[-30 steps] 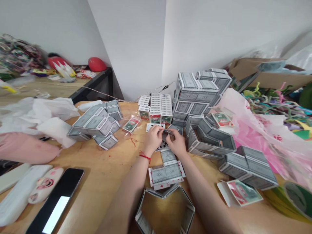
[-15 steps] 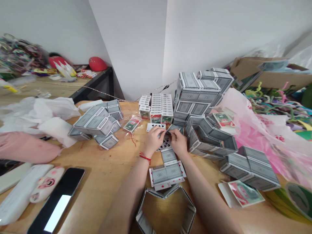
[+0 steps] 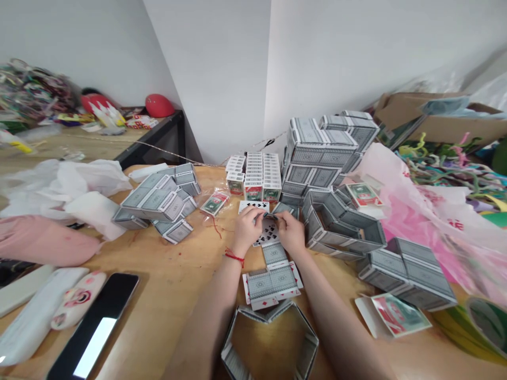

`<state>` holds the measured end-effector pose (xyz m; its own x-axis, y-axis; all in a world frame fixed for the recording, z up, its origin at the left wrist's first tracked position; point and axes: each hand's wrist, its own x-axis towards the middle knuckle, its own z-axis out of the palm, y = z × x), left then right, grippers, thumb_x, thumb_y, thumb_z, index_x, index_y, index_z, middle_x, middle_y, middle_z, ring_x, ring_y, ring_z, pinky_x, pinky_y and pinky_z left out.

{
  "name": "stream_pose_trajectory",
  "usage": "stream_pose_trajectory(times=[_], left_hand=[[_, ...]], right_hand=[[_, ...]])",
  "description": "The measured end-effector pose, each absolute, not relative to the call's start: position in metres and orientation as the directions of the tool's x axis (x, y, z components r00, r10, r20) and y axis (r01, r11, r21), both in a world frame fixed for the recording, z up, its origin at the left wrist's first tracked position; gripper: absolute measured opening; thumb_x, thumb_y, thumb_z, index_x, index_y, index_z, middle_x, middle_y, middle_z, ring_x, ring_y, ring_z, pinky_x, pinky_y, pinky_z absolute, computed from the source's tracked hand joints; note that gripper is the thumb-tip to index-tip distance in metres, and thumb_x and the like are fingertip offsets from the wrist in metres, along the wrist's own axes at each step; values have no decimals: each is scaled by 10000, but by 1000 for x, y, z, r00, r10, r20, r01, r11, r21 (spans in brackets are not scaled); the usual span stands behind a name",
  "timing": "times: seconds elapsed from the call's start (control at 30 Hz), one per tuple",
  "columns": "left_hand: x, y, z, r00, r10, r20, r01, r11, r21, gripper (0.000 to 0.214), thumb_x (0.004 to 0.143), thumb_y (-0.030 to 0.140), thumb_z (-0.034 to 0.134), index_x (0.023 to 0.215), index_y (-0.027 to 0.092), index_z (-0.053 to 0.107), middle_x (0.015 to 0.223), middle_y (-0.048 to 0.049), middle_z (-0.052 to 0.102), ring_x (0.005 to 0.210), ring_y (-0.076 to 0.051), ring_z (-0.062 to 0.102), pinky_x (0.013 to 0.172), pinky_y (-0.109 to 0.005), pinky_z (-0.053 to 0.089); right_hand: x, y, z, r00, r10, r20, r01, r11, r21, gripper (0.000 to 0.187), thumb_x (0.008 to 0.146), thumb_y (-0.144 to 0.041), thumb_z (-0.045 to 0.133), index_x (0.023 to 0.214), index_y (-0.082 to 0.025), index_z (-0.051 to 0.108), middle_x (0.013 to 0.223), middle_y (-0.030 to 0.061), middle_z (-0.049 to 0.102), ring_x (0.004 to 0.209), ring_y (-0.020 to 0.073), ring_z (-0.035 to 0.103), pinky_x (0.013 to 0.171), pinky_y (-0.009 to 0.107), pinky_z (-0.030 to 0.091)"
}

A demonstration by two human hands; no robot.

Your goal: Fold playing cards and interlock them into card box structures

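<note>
Both my left hand (image 3: 249,228) and my right hand (image 3: 290,230) pinch a playing card (image 3: 271,216) between them, one at each end. It is seen nearly edge-on and looks slightly bowed. Below it lies a face-up spade card (image 3: 270,232), and another spade card (image 3: 253,205) lies just behind my left hand. Nearer me are patterned card backs (image 3: 273,279) with red-suit cards peeking out under them. Between my forearms stands a heart-shaped ring of folded cards (image 3: 273,311).
A tall card structure (image 3: 317,153) and a hollow card frame (image 3: 340,227) stand to the right. Several card boxes (image 3: 253,177) are stacked at the back. Leftward are another card structure (image 3: 158,195) and a phone (image 3: 95,327). An opened card box (image 3: 400,314) lies front right.
The card between my hands has turned and bowed a little. My fingers have shifted slightly, while the things on the table stay where they were.
</note>
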<state>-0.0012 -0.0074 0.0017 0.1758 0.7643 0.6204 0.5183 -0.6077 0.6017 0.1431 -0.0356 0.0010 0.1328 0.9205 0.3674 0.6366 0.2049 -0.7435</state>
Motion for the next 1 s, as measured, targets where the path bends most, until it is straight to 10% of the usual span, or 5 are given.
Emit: stream_pose_trajectory(times=[1.0], left_hand=[[1, -7, 5, 195, 774, 602, 419, -621, 663, 120, 805, 177, 541, 837, 180, 656, 826, -47, 675, 790, -136, 624, 743, -295, 515]], right_hand=[[147, -33, -3, 127, 806, 578, 667, 362, -651, 221, 830, -269, 466, 816, -207, 677, 815, 68, 693, 755, 180, 630, 717, 311, 496]])
